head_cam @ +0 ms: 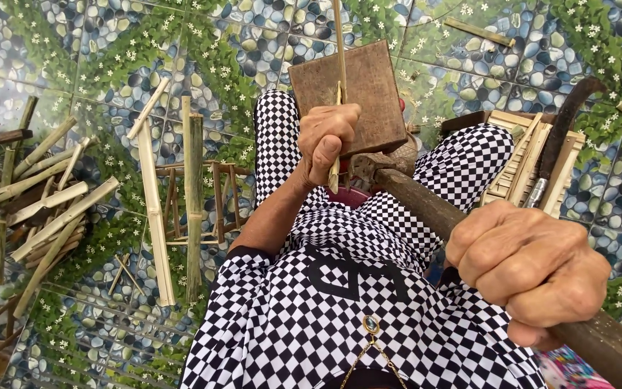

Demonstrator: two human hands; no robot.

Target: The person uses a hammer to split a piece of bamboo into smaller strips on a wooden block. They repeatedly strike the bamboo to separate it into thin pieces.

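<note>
Head view shows the left hand [327, 140] pinching a thin bamboo strip [340, 50] upright on the wooden block [368, 94] between the knees, while the right hand [530, 263] grips a heavy knife handle [426, 205], seemingly mid-splitting, needing steady alignment.

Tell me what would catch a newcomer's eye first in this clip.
At centre, the left hand pinches a thin bamboo strip upright on a wooden block. At lower right, the right hand grips a heavy hammer handle. Split bamboo pieces litter the pebble-patterned floor at left.
</note>
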